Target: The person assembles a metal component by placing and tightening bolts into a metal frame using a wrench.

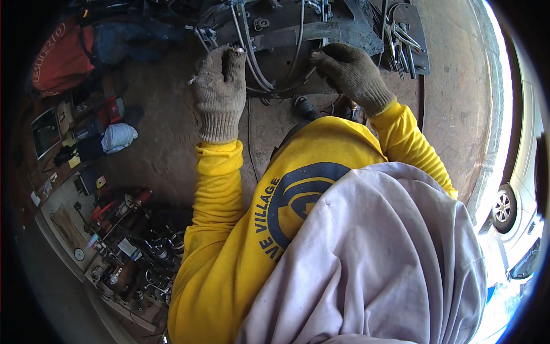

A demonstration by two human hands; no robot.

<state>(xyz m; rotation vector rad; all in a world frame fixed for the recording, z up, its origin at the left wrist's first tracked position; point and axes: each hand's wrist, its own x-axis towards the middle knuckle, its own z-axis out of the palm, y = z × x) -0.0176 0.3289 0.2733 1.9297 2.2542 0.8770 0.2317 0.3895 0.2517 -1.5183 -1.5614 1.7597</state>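
Observation:
Both my hands wear grey-brown knit gloves. My left hand point(220, 94) is closed at the near left edge of a dark metal work table point(358, 34), its fingertips against a bent metal rod point(259, 74). A bare fingertip shows through the glove. My right hand point(356, 77) is closed in a pinch at the table's near edge, on a thin metal rod point(310, 73) that runs toward the bent rods' lower curve. Its inner fingers are partly hidden. A curved flat metal strip point(298, 35) lies across the table between my hands, with small metal rings point(261, 23) beyond it.
Several locking pliers and clamps point(404, 46) sit on a plate to the right. A red bag point(63, 57) lies far left. Tools and machine parts point(143, 252) crowd a bench at the lower left. A cable point(250, 137) crosses the floor. A car point(515, 200) stands outside.

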